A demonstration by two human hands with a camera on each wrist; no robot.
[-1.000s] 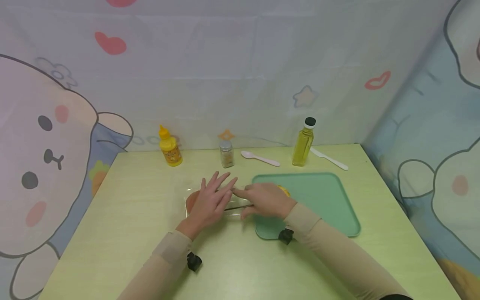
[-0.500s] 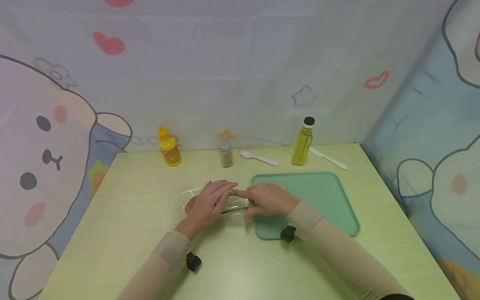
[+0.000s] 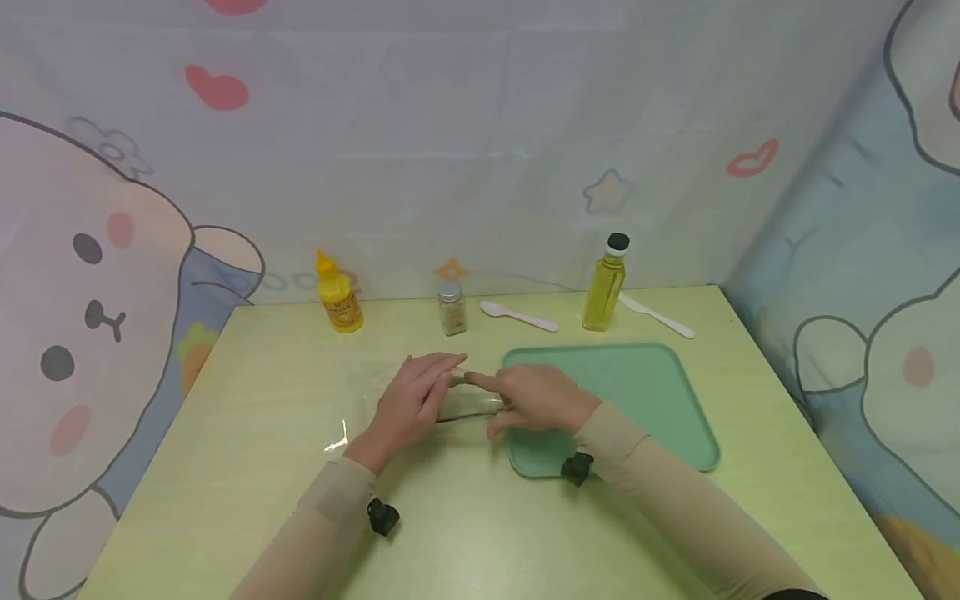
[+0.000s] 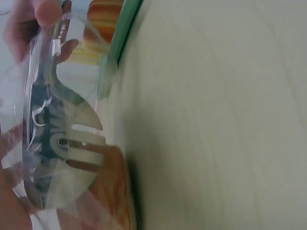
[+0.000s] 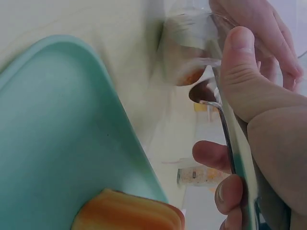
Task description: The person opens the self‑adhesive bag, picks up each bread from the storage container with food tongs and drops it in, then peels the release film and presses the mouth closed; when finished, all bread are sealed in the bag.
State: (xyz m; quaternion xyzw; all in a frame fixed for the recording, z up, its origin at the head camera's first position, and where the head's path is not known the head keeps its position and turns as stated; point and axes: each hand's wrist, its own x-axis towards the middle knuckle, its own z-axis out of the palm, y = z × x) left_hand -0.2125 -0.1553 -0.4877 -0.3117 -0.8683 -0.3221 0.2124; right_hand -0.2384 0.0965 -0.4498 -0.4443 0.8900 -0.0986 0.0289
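My right hand (image 3: 543, 398) grips metal tongs (image 4: 76, 110), thumb on top and fingers curled below in the right wrist view. One tong end is a slotted, fork-like head; the other, a small scoop, shows in the right wrist view. My left hand (image 3: 405, 402) holds a clear plastic wrapper (image 3: 366, 387), fingers stretched over it. In the left wrist view, plastic lies across the tong head; whether the tongs are inside it I cannot tell. Beside the tong head lies a brown, bread-like piece (image 4: 111, 184), hidden by the left hand in the head view.
A green tray (image 3: 645, 408) bearing bread (image 5: 129, 213) lies at the right. Along the back stand a yellow squeeze bottle (image 3: 341, 300), a seasoning jar (image 3: 452, 310) and an oil bottle (image 3: 604, 287). A pink spoon (image 3: 525, 318) and white knife (image 3: 660, 317) lie there too.
My left hand has shifted slightly left with the wrapper. The brown piece, visible earlier beside that hand, is covered in the head view. The right hand has hardly moved.
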